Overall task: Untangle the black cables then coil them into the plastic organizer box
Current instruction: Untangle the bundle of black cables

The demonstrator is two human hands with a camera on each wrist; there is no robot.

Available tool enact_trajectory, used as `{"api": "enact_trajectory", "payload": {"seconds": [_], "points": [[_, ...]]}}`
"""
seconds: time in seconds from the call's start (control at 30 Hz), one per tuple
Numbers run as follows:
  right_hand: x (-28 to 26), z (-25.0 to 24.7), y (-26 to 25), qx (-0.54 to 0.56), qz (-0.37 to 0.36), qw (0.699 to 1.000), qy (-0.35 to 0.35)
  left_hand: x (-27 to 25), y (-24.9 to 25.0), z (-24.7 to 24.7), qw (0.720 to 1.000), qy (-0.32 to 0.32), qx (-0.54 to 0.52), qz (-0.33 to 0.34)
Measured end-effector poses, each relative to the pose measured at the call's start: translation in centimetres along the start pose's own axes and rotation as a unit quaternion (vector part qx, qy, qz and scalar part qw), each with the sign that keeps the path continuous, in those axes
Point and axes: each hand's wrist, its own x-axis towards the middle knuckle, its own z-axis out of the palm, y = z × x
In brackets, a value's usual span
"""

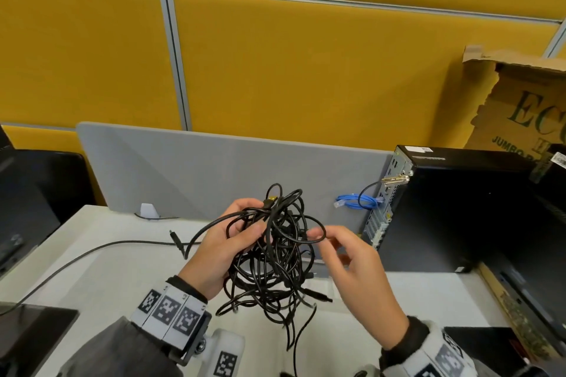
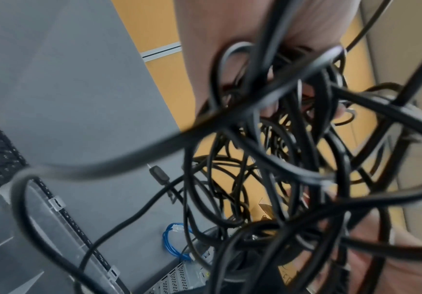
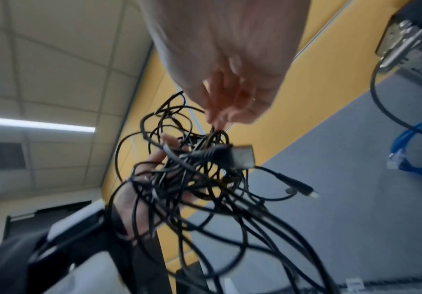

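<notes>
A tangled bundle of black cables [image 1: 275,257] hangs above the white desk, with loose ends and plugs dangling below it. My left hand [image 1: 254,217] grips the bundle from the left, fingers curled through its loops. My right hand [image 1: 317,236] pinches one loop at the bundle's upper right edge between thumb and fingertip. In the right wrist view the right hand [image 3: 214,121] pinches a strand above the tangle [image 3: 192,179], and a flat plug sticks out of the knot. In the left wrist view the cables [image 2: 280,159] fill the frame. The clear plastic box [image 2: 41,228] lies below them.
A black computer tower [image 1: 459,208] stands at the right with a blue network cable [image 1: 358,202] at its back. A grey divider [image 1: 214,174] closes the desk's far side. One separate black cable [image 1: 92,254] trails left across the desk. Monitors stand at left, a cardboard box [image 1: 520,107] at far right.
</notes>
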Motion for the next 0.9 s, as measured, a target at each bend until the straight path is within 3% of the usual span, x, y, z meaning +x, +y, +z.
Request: {"api": "enact_trajectory", "payload": {"seconds": [0.17, 0.33, 0.53, 0.6, 0.7, 0.77, 0.9], "points": [[1.7, 0.4, -1.2, -0.017, 0.043, 0.998, -0.037, 0.2, -0.7, 0.2, 0.997, -0.021, -0.064, -0.029], [2.5, 1.2, -1.7, -0.178, 0.022, 0.983, -0.049, -0.1, -0.6, 1.0, 0.994, -0.084, -0.062, -0.038], [3.0, -1.0, -0.9, -0.101, 0.045, 0.990, -0.092, 0.7, 0.3, -0.1, 0.998, -0.005, 0.033, -0.056], [2.6, -1.7, -0.3, -0.017, 0.105, 0.986, -0.127, 0.8, 0.1, -0.6, 0.996, -0.008, 0.055, -0.071], [2.4, -2.6, 0.2, 0.171, 0.204, 0.950, -0.161, 0.8, -0.2, -1.0, 0.993, -0.035, 0.077, -0.083], [2.6, -3.2, 0.6, 0.305, 0.233, 0.915, -0.124, 1.0, -0.3, -1.5, 0.993, -0.013, 0.073, -0.091], [3.3, -5.5, 2.1, 0.573, 0.293, 0.764, 0.044, 1.2, -0.5, -2.8, 0.993, 0.081, 0.040, -0.079]]}}
